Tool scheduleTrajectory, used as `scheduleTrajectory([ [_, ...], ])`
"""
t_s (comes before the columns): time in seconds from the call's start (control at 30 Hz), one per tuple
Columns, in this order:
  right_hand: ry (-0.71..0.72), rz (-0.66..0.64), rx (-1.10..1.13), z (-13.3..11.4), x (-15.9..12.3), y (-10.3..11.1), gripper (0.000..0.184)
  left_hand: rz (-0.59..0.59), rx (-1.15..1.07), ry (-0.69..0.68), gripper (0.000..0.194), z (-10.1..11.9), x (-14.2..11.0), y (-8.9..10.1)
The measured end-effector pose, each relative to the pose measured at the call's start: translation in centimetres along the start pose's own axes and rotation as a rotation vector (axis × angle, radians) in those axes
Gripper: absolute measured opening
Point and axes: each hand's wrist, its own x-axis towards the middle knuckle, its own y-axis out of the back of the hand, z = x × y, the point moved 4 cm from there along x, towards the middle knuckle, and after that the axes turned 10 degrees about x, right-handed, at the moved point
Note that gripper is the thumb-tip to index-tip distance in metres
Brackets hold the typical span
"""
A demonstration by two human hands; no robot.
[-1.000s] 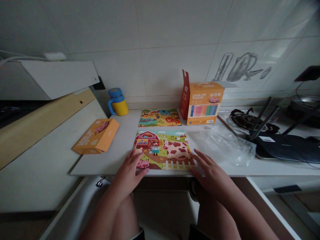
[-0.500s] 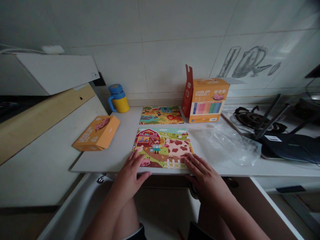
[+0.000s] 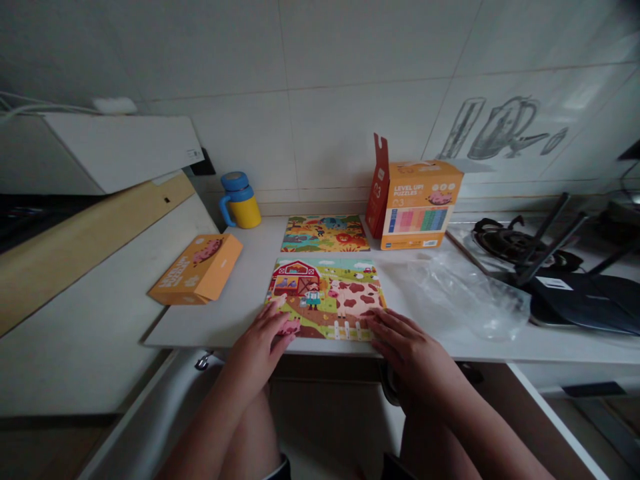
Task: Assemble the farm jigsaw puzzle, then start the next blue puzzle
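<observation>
A farm jigsaw puzzle (image 3: 325, 293) with a red barn, a farmer and a spotted cow lies flat at the counter's front edge, its pieces joined. On its lower left corner rest the stretched fingers of my left hand (image 3: 260, 343), the thumb near the front edge. My right hand (image 3: 407, 343) lies with fingers extended over the lower right corner. Neither hand lifts anything; both are open. Just behind lies a second puzzle (image 3: 325, 235) showing a lion, an elephant and other animals. My fingers cover both front corners of the farm puzzle.
An orange puzzle box (image 3: 420, 207) with raised flaps stands at the back right. Crumpled clear plastic (image 3: 475, 300) lies before a black router (image 3: 585, 297). Leftward are an orange box lid (image 3: 197, 270) and a blue and yellow mug (image 3: 243, 203). Below the counter (image 3: 195, 330) is an open recess.
My left thumb has drawn in toward the fingers and the puzzle's front edge. The right hand stays at its corner. The whole view has shifted slightly.
</observation>
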Motion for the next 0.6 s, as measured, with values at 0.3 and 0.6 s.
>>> scheduleTrajectory([
  [0.3,-0.019,-0.012,0.036,1.2,1.9,0.4,0.04,0.01,0.002,0.025,0.032,0.0,1.3,-0.2],
  [0.6,-0.062,-0.049,0.034,1.7,2.8,0.4,0.04,0.02,0.014,0.014,0.028,0.5,2.4,0.3],
])
